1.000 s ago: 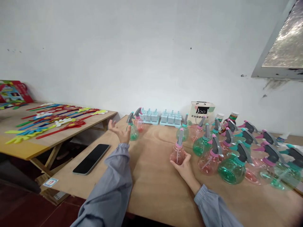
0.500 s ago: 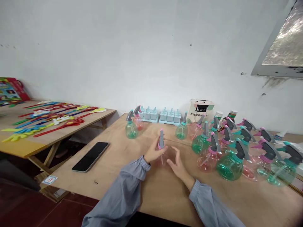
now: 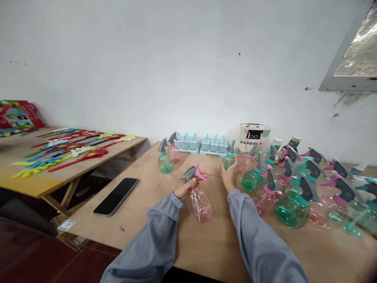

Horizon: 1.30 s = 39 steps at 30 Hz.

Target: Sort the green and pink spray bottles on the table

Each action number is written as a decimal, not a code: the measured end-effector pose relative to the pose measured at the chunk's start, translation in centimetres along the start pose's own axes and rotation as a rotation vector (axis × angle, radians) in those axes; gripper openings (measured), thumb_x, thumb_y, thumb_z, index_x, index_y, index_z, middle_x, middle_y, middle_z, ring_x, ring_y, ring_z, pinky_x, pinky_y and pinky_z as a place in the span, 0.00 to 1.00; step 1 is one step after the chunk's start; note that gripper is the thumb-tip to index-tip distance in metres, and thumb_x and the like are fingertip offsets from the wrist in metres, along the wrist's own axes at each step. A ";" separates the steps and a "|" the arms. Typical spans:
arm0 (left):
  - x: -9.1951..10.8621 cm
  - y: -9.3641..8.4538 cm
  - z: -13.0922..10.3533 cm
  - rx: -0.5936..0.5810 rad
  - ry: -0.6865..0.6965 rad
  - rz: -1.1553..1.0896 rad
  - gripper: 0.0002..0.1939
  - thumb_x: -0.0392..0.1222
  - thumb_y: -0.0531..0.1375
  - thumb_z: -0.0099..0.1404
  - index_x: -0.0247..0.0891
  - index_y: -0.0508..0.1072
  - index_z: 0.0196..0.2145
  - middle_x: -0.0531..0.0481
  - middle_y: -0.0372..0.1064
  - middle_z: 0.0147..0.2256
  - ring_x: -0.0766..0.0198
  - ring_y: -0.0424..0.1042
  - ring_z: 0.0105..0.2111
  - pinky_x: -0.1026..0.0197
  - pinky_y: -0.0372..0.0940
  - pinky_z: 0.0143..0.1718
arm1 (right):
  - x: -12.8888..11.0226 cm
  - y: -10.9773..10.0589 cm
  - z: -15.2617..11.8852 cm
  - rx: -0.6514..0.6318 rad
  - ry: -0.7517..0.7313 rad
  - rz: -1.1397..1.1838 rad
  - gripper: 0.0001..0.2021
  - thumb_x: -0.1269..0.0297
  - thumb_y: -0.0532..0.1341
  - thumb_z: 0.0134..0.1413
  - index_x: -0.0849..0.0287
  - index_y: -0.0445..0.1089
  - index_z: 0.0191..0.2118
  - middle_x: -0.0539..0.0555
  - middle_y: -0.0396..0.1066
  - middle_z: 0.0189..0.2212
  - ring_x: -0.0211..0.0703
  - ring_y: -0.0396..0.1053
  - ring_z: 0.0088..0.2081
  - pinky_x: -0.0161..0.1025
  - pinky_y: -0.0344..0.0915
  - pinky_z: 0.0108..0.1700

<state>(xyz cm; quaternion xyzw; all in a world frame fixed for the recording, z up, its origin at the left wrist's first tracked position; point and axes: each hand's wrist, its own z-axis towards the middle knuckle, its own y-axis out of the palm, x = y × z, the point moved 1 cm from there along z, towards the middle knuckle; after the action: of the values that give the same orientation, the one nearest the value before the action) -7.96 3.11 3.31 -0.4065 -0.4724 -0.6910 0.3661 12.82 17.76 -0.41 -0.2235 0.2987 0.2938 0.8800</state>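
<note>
My left hand (image 3: 185, 188) is closed round the neck of a clear pink spray bottle (image 3: 200, 204), which tilts with its pink nozzle pointing right. Farther off, my right hand (image 3: 230, 175) has its fingers round the body of a green spray bottle (image 3: 228, 159) with a grey trigger head. Two more bottles, one green (image 3: 165, 163) and one pink (image 3: 174, 153), stand together at the back left. A crowded group of green and pink spray bottles, among them a large green one (image 3: 292, 210), covers the right side of the table.
A black phone (image 3: 116, 196) lies on the left of the wooden table (image 3: 144, 228). Pale blue ice-pop moulds (image 3: 214, 146) and a printed box (image 3: 252, 138) stand along the wall. On the side table (image 3: 44, 186) lie colourful plastic hand clappers (image 3: 79, 157).
My left hand has turned and tilted the pink bottle so its nozzle points right. My right hand has moved forward from beside it and taken hold of the green bottle behind.
</note>
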 end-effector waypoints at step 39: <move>2.7 5.6 1.8 0.084 -0.161 0.015 0.07 0.31 0.58 0.39 0.37 0.71 0.21 0.55 0.65 0.21 0.74 0.53 0.18 0.67 0.52 0.20 | -2.0 -14.1 -9.2 -0.254 -0.105 0.117 0.37 0.46 0.62 0.57 0.57 0.53 0.66 0.64 0.59 0.57 0.58 0.59 0.61 0.59 0.59 0.63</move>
<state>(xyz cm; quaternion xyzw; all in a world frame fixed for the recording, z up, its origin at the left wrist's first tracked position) -3.68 2.91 8.14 -0.4485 -0.5257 -0.6330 0.3489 17.11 1.53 -2.66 -0.2996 0.2252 0.3911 0.8406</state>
